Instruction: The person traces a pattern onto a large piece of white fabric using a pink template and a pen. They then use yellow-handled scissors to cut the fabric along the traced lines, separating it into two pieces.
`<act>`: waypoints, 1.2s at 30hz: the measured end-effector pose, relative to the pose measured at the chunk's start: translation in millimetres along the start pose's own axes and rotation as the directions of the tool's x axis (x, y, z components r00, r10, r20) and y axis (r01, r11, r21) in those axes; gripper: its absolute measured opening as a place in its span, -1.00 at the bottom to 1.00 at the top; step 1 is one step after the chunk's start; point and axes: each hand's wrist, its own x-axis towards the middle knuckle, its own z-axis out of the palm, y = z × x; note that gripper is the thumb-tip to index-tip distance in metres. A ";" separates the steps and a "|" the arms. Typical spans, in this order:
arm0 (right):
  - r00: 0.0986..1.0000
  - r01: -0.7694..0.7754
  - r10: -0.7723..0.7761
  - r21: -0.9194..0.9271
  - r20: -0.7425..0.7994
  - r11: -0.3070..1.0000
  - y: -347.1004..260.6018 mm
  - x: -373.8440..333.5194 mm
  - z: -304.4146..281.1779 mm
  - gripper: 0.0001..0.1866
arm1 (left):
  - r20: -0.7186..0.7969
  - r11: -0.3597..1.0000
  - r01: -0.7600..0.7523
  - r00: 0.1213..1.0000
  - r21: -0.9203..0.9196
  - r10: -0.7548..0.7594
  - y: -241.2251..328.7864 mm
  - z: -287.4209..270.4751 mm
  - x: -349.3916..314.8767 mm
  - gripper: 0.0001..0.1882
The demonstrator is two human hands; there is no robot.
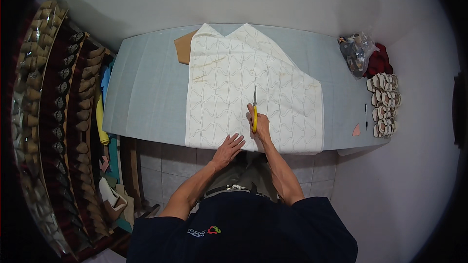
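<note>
A large white sheet of leather-like material [219,87], marked all over with rows of curved outlines, lies on the table. Its far edge has a V-shaped notch, and its near edge reaches the table's front. My right hand [262,127] grips yellow-handled scissors [255,117] over the sheet's near half. The blades point away from me and look closed or nearly so. My left hand [229,150] rests flat on the sheet close to the front edge, left of the scissors, with its fingers spread. A tan piece [183,48] sticks out from under the sheet's far left side.
The grey-covered table [151,83] stands against a wall. On its right are a plastic bag [357,51], dark red cloth [380,62], white sandals [385,104], a pen [366,117] and a pink scrap [356,129]. To the left stand racks of shoe lasts [84,112] and rolled material [101,122].
</note>
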 end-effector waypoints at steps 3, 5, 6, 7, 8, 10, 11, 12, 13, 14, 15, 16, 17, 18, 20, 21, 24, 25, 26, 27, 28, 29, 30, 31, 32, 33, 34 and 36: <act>1.000 -0.018 0.018 -0.002 0.009 1.000 -4.6 0.5 -1.2 -0.18 | -0.015 1.000 0.001 1.000 0.010 0.000 0.2 0.1 0.8 -0.49; 0.999 -0.025 0.025 -0.013 0.023 1.000 -4.7 9.3 -1.3 -0.17 | -0.002 1.000 0.008 1.000 0.011 -0.008 1.8 0.1 -0.8 -0.49; 0.999 -0.018 0.019 -0.018 0.029 1.000 -6.9 12.2 -2.8 -0.17 | -0.008 1.000 0.008 1.000 0.005 -0.008 1.9 0.0 -0.6 -0.50; 0.999 -0.012 0.013 -0.024 0.036 1.000 -9.6 15.7 -5.2 -0.16 | -0.014 1.000 0.008 1.000 -0.001 -0.008 1.7 0.0 0.1 -0.50; 0.999 -0.004 0.005 -0.027 0.040 1.000 -11.3 18.3 -7.8 -0.15 | -0.019 1.000 0.005 1.000 -0.006 -0.005 1.3 -0.9 1.3 -0.51; 0.999 0.033 -0.032 -0.110 0.005 0.993 -10.5 18.3 -10.6 -0.13 | -0.017 1.000 0.006 1.000 -0.017 -0.007 2.2 -3.0 0.7 -0.54; 1.000 0.026 -0.026 -0.121 0.006 0.992 -15.8 11.8 -12.0 -0.13 | -0.017 1.000 0.011 1.000 -0.023 -0.011 3.5 -3.5 -0.6 -0.55; 1.000 0.020 -0.019 -0.132 0.007 0.991 -19.1 7.3 -12.5 -0.13 | -0.025 1.000 0.003 1.000 -0.016 -0.003 3.9 -4.4 -1.1 -0.57; 1.000 0.017 -0.016 -0.123 0.012 0.992 -17.3 7.3 -11.7 -0.13 | -0.032 1.000 -0.005 0.999 -0.008 0.005 3.7 -5.6 -1.3 -0.60; 1.000 0.014 -0.012 -0.111 0.012 0.994 -14.2 7.2 -11.3 -0.13 | -0.036 1.000 -0.018 0.999 -0.001 0.018 3.8 -6.8 -1.5 -0.62; 1.000 0.010 -0.009 -0.099 0.012 0.995 -10.9 6.7 -11.6 -0.13 | -0.054 0.999 -0.031 0.998 -0.017 0.030 4.7 -7.7 -1.8 -0.64; 1.000 0.003 -0.001 -0.079 0.018 0.997 -7.1 5.6 -12.5 -0.14 | -0.072 0.998 -0.045 0.997 -0.033 0.043 5.8 -8.5 -2.1 -0.66; 1.000 -0.006 0.008 -0.062 0.028 0.998 -3.4 2.0 -12.5 -0.15 | -0.089 0.997 -0.054 0.995 -0.049 0.050 9.1 -10.3 -3.7 -0.68; 0.999 -0.016 0.018 -0.045 0.037 0.999 0.5 -2.1 -13.2 -0.15 | -0.099 0.996 -0.064 0.993 -0.065 0.058 13.5 -11.7 -5.8 -0.69; 0.997 -0.033 0.036 -0.033 0.072 0.999 6.3 -18.4 -18.0 -0.18 | -0.116 0.992 -0.079 0.991 -0.095 0.068 27.2 -17.9 -13.7 -0.72; 0.995 -0.046 0.048 -0.026 0.091 0.999 13.2 -28.4 -19.3 -0.20 | -0.063 0.984 -0.064 0.997 -0.165 0.054 36.1 -23.2 -19.3 -0.73; 0.989 -0.065 0.078 -0.110 0.123 0.992 52.2 -59.9 -22.6 -0.25 | 0.105 0.941 -0.022 0.993 -0.337 0.061 57.9 -37.1 -33.7 -0.77; 0.987 -0.075 0.092 -0.127 0.131 0.989 65.4 -71.0 -23.9 -0.26 | 0.167 0.928 -0.021 0.982 -0.372 0.089 60.9 -39.7 -38.5 -0.78; 0.985 -0.088 0.108 -0.144 0.136 0.986 78.0 -83.2 -26.8 -0.27 | 0.228 0.912 -0.017 0.966 -0.409 0.120 64.4 -40.5 -43.1 -0.79; 0.982 -0.102 0.125 -0.162 0.142 0.982 88.2 -90.8 -29.2 -0.29 | 0.294 0.902 0.022 0.948 -0.432 0.118 67.5 -41.3 -46.3 -0.80; 0.987 -0.053 0.084 -0.219 0.135 0.974 95.9 -92.7 -32.0 -0.30 | 0.342 0.896 0.043 0.932 -0.442 0.124 66.5 -37.9 -47.9 -0.77; 0.990 -0.005 0.042 -0.274 0.131 0.962 96.6 -95.4 -33.6 -0.31 | 0.389 0.891 0.063 0.912 -0.450 0.132 64.1 -37.2 -46.7 -0.74; 0.992 0.044 -0.001 -0.327 0.130 0.944 97.7 -98.8 -34.4 -0.32 | 0.434 0.885 0.083 0.890 -0.458 0.141 61.8 -36.5 -45.8 -0.71; 0.988 0.030 0.016 -0.297 0.154 0.954 98.8 -102.8 -37.6 -0.37 | 0.579 0.857 0.234 0.811 -0.460 0.089 60.4 -34.9 -44.0 -0.64; 0.987 0.014 0.029 -0.264 0.158 0.964 97.9 -104.3 -36.6 -0.37 | 0.532 0.865 0.205 0.843 -0.458 0.082 59.9 -38.3 -38.7 -0.62; 0.986 -0.003 0.041 -0.231 0.162 0.973 97.4 -106.6 -35.1 -0.38 | 0.483 0.873 0.176 0.872 -0.455 0.076 60.5 -42.2 -34.2 -0.60; 0.985 -0.020 0.053 -0.197 0.166 0.980 97.0 -108.8 -33.6 -0.38 | 0.433 0.881 0.148 0.898 -0.450 0.071 61.3 -44.2 -30.4 -0.57; 0.982 -0.050 0.072 -0.125 0.176 0.991 94.5 -110.8 -27.7 -0.38 | 0.216 0.901 0.076 0.976 -0.427 0.020 51.9 -34.2 -25.7 -0.59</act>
